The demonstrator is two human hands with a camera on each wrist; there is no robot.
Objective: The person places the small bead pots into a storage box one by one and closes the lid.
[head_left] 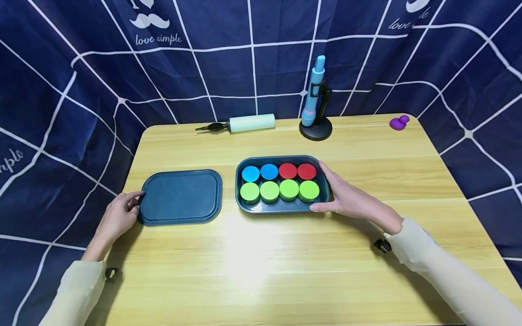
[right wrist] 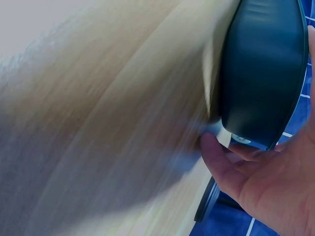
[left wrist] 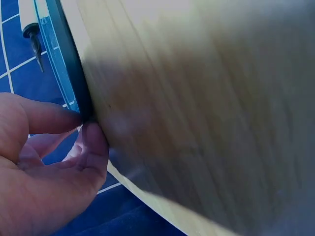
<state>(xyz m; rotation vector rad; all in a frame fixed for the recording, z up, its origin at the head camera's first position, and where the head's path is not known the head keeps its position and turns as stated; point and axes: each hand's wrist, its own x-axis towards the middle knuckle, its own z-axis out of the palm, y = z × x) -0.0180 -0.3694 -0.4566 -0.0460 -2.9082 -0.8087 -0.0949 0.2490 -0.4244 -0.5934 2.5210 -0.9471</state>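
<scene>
The left hand (head_left: 118, 216) is pinching the flat lid's (head_left: 181, 196) left edge, while the right hand (head_left: 346, 197) is cupping the right end of the tray (head_left: 244, 204) lying to the lid's right.

Lid (head_left: 181, 197) left of tray (head_left: 242, 200)

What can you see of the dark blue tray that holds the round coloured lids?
The dark blue plastic tray is a shallow rounded rectangle lying flat mid-table. It holds eight round pieces in two rows: two blue and two red behind, four green in front. The right hand grips its right end, thumb on the front corner.
</scene>
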